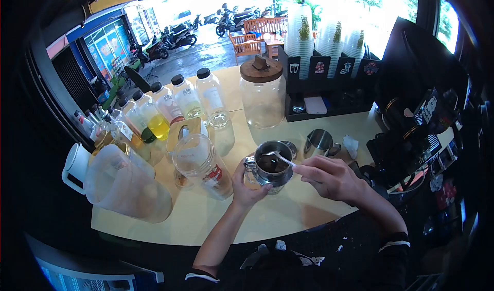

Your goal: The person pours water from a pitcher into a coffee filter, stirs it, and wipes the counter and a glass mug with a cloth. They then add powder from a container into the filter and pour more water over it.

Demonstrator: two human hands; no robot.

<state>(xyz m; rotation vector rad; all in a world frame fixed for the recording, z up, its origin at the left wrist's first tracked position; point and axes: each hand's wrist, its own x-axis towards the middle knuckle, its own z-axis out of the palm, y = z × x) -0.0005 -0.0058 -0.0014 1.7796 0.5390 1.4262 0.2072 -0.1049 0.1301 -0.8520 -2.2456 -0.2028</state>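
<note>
A metal coffee dripper [278, 178] with dark contents sits on top of a glass mug [276, 190] near the counter's front. My left hand [247, 188] is closed around the mug's left side, its thumb lying along the front just below the dripper. Between the fingertips of my right hand [333, 178] is a metal spoon [286, 160], held at a slant with its bowl inside the dripper. Just behind and to the right stands a steel pitcher [318, 143]. A tall clear plastic container [198, 162] with a red label is left of my left hand.
A large translucent jug [126, 188] stands at the counter's left. Several black-capped bottles [185, 99] line the back left edge. Behind the mug is a wooden-lidded glass jar [262, 100]. Stacked plastic cups [299, 39] rise from a black organizer [329, 103]; dark equipment [406, 136] occupies the right.
</note>
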